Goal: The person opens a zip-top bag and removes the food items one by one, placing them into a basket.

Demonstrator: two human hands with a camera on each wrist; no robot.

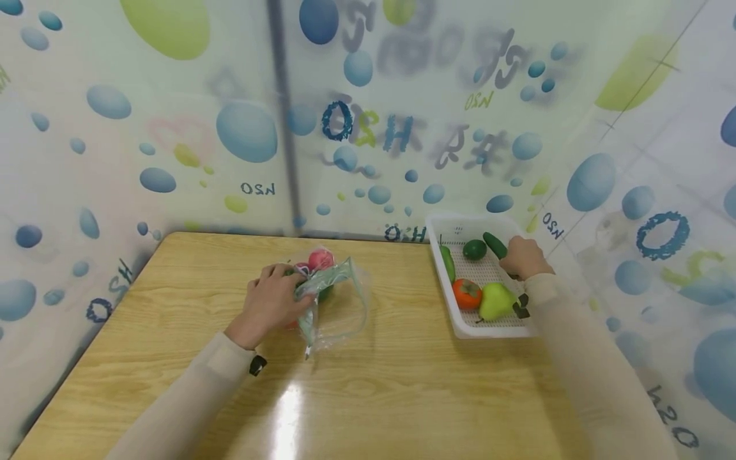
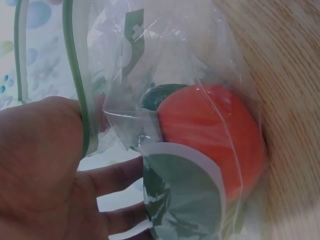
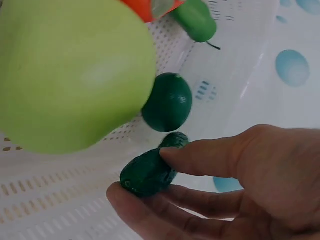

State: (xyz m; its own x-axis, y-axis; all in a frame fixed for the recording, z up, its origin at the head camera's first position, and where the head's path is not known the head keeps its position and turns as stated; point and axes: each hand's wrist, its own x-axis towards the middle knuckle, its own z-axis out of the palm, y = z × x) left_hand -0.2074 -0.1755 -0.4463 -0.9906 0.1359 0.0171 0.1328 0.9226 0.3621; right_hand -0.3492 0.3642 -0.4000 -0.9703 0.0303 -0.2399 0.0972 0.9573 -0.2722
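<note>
A clear zip bag (image 1: 339, 313) with a green strip lies on the table, and my left hand (image 1: 276, 297) holds it by its mouth. Through its film show a red-orange round fruit (image 2: 212, 132) and a dark green piece (image 2: 162, 95); a pink round fruit (image 1: 321, 259) shows at its far side. Over the right side of a white basket (image 1: 454, 319), my right hand (image 1: 524, 257) pinches a dark green cucumber (image 3: 150, 170) between thumb and fingers. Beside the cucumber in the basket sits a dark green oval fruit (image 3: 168, 102).
Also in the basket are an orange persimmon (image 1: 467, 294), a yellow-green pear (image 1: 497, 301) and a long green pepper (image 1: 447, 263) along the left wall. The wooden table (image 1: 391, 390) meets a patterned curtain (image 1: 368, 179) at the back; another stretch hangs at the right.
</note>
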